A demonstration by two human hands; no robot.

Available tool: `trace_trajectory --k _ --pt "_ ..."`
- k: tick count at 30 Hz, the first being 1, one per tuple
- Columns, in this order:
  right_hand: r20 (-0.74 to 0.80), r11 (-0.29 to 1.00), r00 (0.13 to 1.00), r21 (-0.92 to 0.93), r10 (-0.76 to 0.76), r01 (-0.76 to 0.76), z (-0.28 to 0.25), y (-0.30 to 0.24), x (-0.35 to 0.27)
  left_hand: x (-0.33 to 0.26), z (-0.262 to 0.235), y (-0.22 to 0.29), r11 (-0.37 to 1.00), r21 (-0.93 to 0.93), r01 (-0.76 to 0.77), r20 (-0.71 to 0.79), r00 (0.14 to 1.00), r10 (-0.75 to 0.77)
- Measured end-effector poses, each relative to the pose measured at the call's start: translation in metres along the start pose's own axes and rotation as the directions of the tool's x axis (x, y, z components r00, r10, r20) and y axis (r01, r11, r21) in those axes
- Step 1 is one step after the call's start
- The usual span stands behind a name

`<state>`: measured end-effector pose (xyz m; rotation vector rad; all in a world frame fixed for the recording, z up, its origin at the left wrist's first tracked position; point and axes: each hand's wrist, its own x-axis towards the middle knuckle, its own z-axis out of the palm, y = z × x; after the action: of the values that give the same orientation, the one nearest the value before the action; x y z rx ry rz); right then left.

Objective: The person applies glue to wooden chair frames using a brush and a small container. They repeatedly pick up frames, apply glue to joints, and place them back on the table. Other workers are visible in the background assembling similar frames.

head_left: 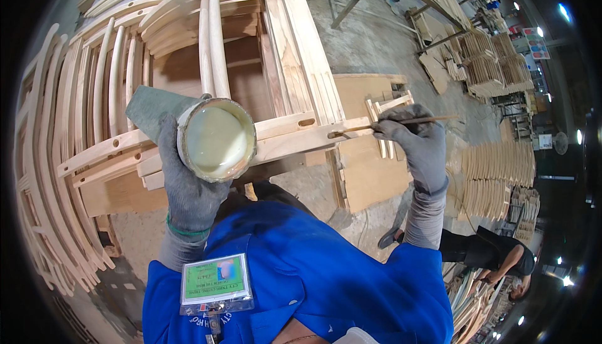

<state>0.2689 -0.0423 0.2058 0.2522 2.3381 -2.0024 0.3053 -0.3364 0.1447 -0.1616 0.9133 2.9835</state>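
Note:
My left hand (191, 197), in a grey glove, is wrapped round a round tub (252, 140) with a crusted rim. Whitish liquid, probably glue (216, 143), fills part of it. A flat grey-green piece (150, 106) sticks out beside the tub above my fingers; how it is held is hidden. My gloved right hand (417, 146) pinches a thin wooden stick (433, 119). The stick's far tip is at a slot near the end of a pale wooden rail (288, 145). Another rail with an oval slot lies just behind it.
Stacked wooden frames (295, 43) stand ahead, with curved slatted pieces (47, 156) at the left. A brown board (373, 178) lies to the right below a small wooden frame (392, 106). Wood piles (495, 162) stand farther right. A person in dark clothes (483, 250) bends at the lower right.

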Motion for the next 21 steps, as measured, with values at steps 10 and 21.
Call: trace_trajectory --k 10,21 --pt "-0.063 0.945 0.955 0.138 -0.289 0.295 0.045 -0.019 0.006 -0.024 -0.008 0.024 0.985 0.103 -0.14 -0.112 0.982 0.151" --pt "0.413 0.883 0.801 0.369 -0.434 0.288 0.263 -0.024 -0.088 -0.209 -0.096 0.124 0.643 0.627 -0.439 -0.137 0.751 0.646"
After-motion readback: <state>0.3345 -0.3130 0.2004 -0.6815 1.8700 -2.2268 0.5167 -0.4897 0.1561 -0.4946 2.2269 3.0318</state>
